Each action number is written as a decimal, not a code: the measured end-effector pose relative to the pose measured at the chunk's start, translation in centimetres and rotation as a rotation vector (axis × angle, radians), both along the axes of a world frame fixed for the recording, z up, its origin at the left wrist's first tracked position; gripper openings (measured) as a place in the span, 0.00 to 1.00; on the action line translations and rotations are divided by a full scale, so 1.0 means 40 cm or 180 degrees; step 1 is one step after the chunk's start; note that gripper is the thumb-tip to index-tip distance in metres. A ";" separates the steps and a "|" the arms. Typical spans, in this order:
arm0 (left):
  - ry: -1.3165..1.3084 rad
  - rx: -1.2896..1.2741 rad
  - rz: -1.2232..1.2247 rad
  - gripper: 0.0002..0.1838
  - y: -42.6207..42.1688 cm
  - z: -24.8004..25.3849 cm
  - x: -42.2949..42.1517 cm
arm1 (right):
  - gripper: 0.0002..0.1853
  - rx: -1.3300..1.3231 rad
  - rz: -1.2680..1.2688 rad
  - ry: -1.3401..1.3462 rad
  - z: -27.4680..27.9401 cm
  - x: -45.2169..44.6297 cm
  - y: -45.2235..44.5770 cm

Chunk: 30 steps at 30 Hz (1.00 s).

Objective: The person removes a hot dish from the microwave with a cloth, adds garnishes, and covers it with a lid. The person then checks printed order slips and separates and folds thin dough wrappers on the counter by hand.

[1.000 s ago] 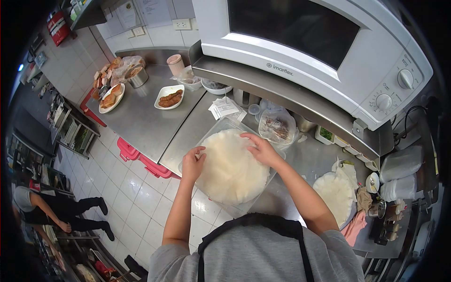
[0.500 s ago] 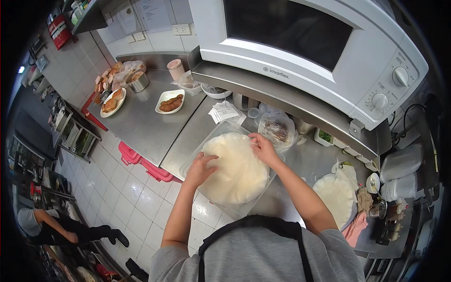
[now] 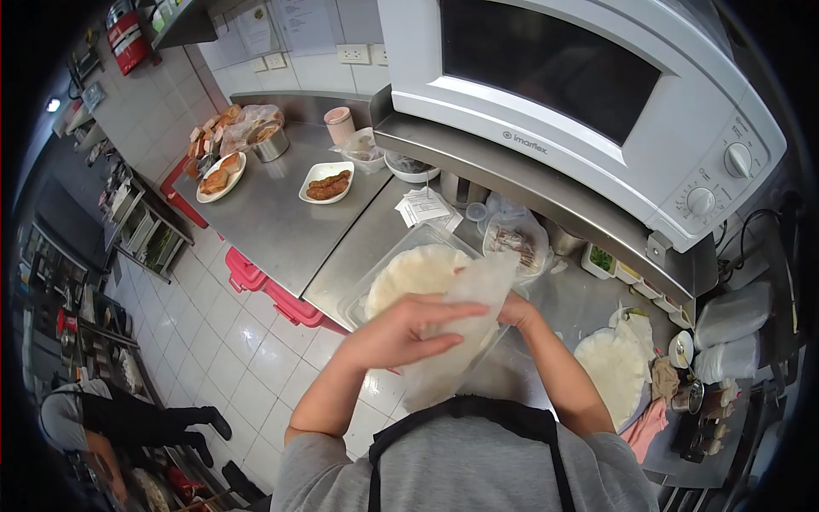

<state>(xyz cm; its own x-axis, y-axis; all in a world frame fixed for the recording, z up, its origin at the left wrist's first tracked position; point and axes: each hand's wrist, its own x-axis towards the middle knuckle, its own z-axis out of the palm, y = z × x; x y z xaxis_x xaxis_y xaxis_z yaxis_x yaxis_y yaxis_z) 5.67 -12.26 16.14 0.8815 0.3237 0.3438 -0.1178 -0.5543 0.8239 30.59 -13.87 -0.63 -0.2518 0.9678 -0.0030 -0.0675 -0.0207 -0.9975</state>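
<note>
A thin, pale round sheet (image 3: 465, 328) stands tilted up over a clear plastic container (image 3: 354, 294). More whitish rounds (image 3: 418, 271) lie in that container. My left hand (image 3: 409, 331) rests against the near-left face of the raised sheet, its fingers stretched out and apart. Behind the sheet's right edge, my right hand (image 3: 514, 309) holds it, with most of its fingers hidden. Another pale round stack (image 3: 610, 367) lies on the counter to the right.
A white microwave (image 3: 580, 102) sits on a steel shelf above the counter. Beyond the container are paper slips (image 3: 425, 205) and a bagged bowl (image 3: 516, 243). A dish of browned food (image 3: 327, 183) stands left. A person (image 3: 111, 418) is at far left.
The top sheet has been lifted from the container and tilted upright. My left hand has moved right and nearer across it, and my right hand has shifted behind it. The view has shifted slightly.
</note>
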 end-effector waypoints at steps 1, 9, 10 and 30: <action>-0.0057 -0.0380 0.0165 0.26 0.015 -0.008 -0.010 | 0.25 -0.0234 0.0173 0.0696 0.009 0.004 -0.018; 0.0171 -0.2469 0.1146 0.30 0.216 -0.341 -0.099 | 0.30 -0.0768 -0.0652 0.0130 0.028 0.010 0.026; 0.0380 -0.2112 0.1381 0.32 0.242 -0.440 -0.111 | 0.31 -0.0550 -0.0787 -0.0376 -0.014 0.010 0.039; 0.0939 -0.0476 0.2816 0.26 0.000 -0.482 -0.085 | 0.31 0.0436 -0.1148 -0.2366 -0.059 -0.022 0.057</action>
<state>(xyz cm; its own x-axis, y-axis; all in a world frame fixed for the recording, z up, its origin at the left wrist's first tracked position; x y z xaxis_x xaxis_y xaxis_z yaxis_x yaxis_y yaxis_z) 2.28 -12.27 -3.15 0.3394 0.9395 0.0469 0.5196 -0.2288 0.8232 29.70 -11.58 -2.99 0.0945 0.9925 0.0776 0.6297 0.0008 -0.7769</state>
